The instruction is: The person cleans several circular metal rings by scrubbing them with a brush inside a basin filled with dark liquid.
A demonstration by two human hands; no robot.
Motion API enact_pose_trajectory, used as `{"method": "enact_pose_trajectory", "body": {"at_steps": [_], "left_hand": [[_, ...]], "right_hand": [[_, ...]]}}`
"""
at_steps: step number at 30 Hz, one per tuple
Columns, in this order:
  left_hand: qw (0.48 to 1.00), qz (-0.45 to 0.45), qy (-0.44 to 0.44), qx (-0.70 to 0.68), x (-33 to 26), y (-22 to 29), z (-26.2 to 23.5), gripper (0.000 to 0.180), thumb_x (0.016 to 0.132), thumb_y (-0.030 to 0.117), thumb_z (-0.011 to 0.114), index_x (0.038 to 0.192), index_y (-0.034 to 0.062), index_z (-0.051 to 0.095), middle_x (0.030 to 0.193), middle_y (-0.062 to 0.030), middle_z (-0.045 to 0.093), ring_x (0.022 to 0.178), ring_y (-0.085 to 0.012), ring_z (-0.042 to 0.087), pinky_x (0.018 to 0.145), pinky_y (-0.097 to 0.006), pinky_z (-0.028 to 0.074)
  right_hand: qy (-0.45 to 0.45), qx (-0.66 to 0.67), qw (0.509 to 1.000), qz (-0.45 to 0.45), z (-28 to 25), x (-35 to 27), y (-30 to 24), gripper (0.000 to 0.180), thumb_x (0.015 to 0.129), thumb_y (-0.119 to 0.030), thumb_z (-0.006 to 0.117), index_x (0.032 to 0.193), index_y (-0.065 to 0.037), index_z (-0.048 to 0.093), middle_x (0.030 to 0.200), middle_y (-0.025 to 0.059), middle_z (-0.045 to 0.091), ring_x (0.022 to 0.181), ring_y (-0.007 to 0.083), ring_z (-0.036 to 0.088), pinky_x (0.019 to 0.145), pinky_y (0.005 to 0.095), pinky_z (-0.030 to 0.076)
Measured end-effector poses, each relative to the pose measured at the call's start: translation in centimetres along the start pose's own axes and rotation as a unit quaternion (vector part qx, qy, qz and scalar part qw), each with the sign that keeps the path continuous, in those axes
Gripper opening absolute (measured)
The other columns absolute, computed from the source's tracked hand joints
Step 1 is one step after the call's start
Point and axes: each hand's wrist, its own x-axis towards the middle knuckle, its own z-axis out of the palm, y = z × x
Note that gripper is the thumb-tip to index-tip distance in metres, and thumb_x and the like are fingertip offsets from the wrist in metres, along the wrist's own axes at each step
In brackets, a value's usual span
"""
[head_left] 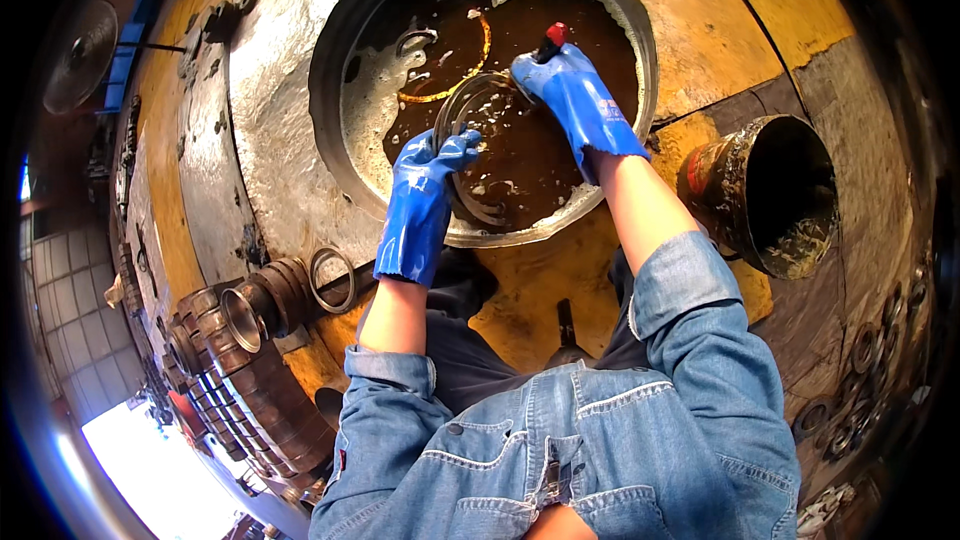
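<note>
My left hand (pixel 425 180), in a long blue rubber glove, is closed round the left edge of a thin metal ring (pixel 458 105). The ring is tilted over a round black tub (pixel 330 90) of brown, foamy liquid, its lower part reaching down near the surface. My right hand (pixel 578 90), gloved alike, is closed on a tool with a red and black end (pixel 553 38) sticking out past the thumb. The rest of that tool is hidden by the glove, at the ring's upper right edge. A yellow hoop-like strip (pixel 486 40) shows in the liquid behind the ring.
Right of the tub, a grimy bucket (pixel 790 200) lies on its side. Stacked metal rings (pixel 275 295) stand at left, with one loose ring (pixel 332 280) beside them. More small rings (pixel 865 350) lie at far right. Worn yellow and grey metal plates (pixel 690 30) cover the floor.
</note>
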Motion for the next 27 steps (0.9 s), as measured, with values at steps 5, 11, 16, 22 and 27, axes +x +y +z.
{"method": "enact_pose_trajectory", "body": {"at_steps": [5, 11, 16, 22, 27], "left_hand": [[0.984, -0.08, -0.137, -0.081, -0.2, 1.7, 1.5, 0.047, 0.103, 0.024, 0.069, 0.138, -0.0055, 0.059, 0.118, -0.0141, 0.075, 0.087, -0.0154, 0.07, 0.084, -0.03, 0.058], [0.962, -0.065, -0.198, -0.176, 0.4, 1.0, 3.2, 0.048, 0.108, 0.024, 0.062, 0.144, -0.0066, 0.054, 0.125, -0.0155, 0.072, 0.09, -0.0147, 0.068, 0.09, -0.033, 0.058], [0.981, 0.021, -0.183, -0.054, -0.5, 0.3, 4.1, 0.053, 0.107, 0.026, 0.063, 0.147, -0.0055, 0.05, 0.124, -0.0185, 0.071, 0.106, -0.0261, 0.071, 0.097, -0.04, 0.058], [0.983, -0.118, -0.018, -0.143, 1.7, -0.4, -0.2, 0.048, 0.112, 0.038, 0.052, 0.133, -0.0034, 0.063, 0.11, -0.0155, 0.077, 0.079, -0.0166, 0.069, 0.082, -0.032, 0.058], [0.996, 0.075, 0.042, 0.03, 0.9, -2.5, -1.9, 0.043, 0.107, 0.033, 0.063, 0.125, -0.0055, 0.065, 0.113, -0.0143, 0.073, 0.09, -0.0206, 0.073, 0.087, -0.035, 0.062]], "right_hand": [[0.052, -0.065, 0.995, 0.056, -1.5, 0.9, 2.8, 0.031, 0.086, -0.031, 0.068, 0.088, 0.0, 0.071, 0.074, 0.0118, 0.066, 0.07, 0.0207, 0.062, 0.07, 0.0388, 0.049], [0.113, 0.023, 0.991, 0.068, -3.9, -0.9, 1.7, 0.035, 0.087, -0.036, 0.075, 0.1, -0.003, 0.075, 0.094, 0.0177, 0.075, 0.087, 0.0297, 0.073, 0.082, 0.0396, 0.056], [0.138, 0.046, 0.989, 0.022, -5.1, -0.6, 3.7, 0.037, 0.089, -0.035, 0.072, 0.108, -0.003, 0.073, 0.098, 0.0185, 0.075, 0.089, 0.0284, 0.071, 0.082, 0.0387, 0.055], [0.066, 0.028, 0.997, 0.008, -4.0, -0.9, 3.0, 0.041, 0.087, -0.035, 0.078, 0.107, 0.0, 0.071, 0.096, 0.0082, 0.073, 0.088, 0.0189, 0.066, 0.083, 0.0354, 0.051], [-0.212, 0.195, 0.939, -0.188, -2.2, -2.5, -0.8, 0.037, 0.098, -0.037, 0.066, 0.094, -0.002, 0.076, 0.097, 0.0073, 0.075, 0.09, 0.0162, 0.066, 0.085, 0.032, 0.049]]}}
